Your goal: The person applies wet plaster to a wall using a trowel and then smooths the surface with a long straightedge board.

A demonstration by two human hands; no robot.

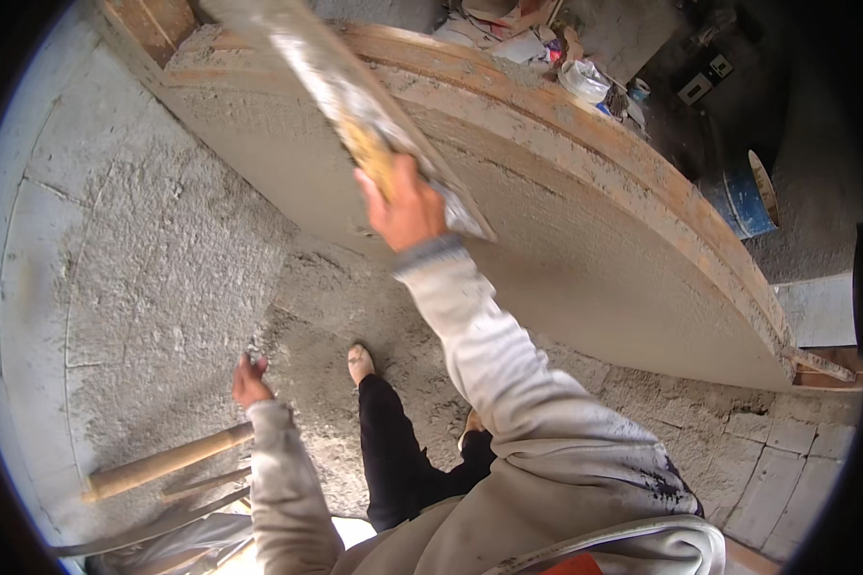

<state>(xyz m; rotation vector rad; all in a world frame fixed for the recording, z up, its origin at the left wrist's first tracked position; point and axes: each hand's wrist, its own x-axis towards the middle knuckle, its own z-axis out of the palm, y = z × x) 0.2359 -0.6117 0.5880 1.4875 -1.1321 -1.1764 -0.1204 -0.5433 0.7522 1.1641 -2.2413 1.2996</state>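
- Head view, looking down: the right hand (405, 206) is clenched around the handle of a long, flat, mortar-smeared plastering float (355, 105), gripping it at its lower part; the blade slants up and to the left, lying against the wet surface.
- The float rests on a broad, smooth grey plastered wall face (547, 249) that curves across the middle of the picture — its upper edge is bounded by a strip of orange-brown timber formwork (642, 177).
- The left hand (249, 381) hangs low and apart from the wall, fingers curled in; whether it holds anything I cannot tell.
- Just below the left hand lie pale round wooden tool handles (163, 462) on the rough grey cement floor (163, 268).
- Between the arms, the person's dark trouser leg and a dusty pale shoe (360, 362) stand on loose mortar.
- Beyond the formwork, at upper right, sits a blue plastic drum (743, 196); near the top, a white plastic bag (585, 81) among scattered litter.
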